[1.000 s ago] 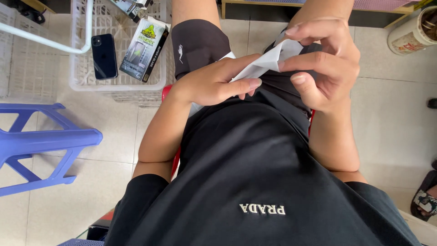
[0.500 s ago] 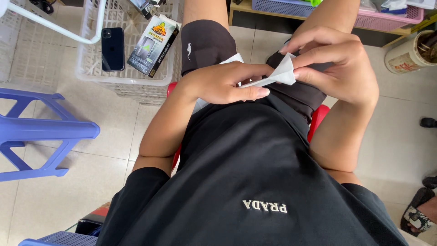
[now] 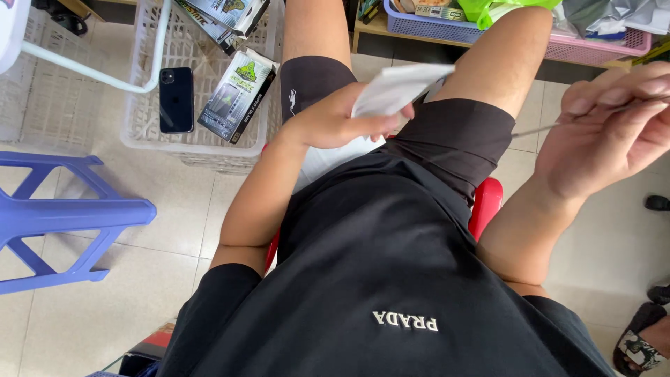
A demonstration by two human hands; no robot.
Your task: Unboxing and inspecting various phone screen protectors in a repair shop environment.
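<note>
Pale floor tiles (image 3: 105, 279) run under a seated person in black shirt and shorts on a red stool (image 3: 486, 206). Nearest, the right hand (image 3: 607, 132) is raised beside the right knee, fingers pinched shut on a thin strip (image 3: 537, 130), too slim to identify. Left hand (image 3: 335, 122) rests on the left thigh, closed on a white packet (image 3: 398, 87). Beyond, a blue stool (image 3: 63, 216) stands left; a white basket (image 3: 202, 143) holds a phone (image 3: 176, 100) and small box (image 3: 236, 96).
</note>
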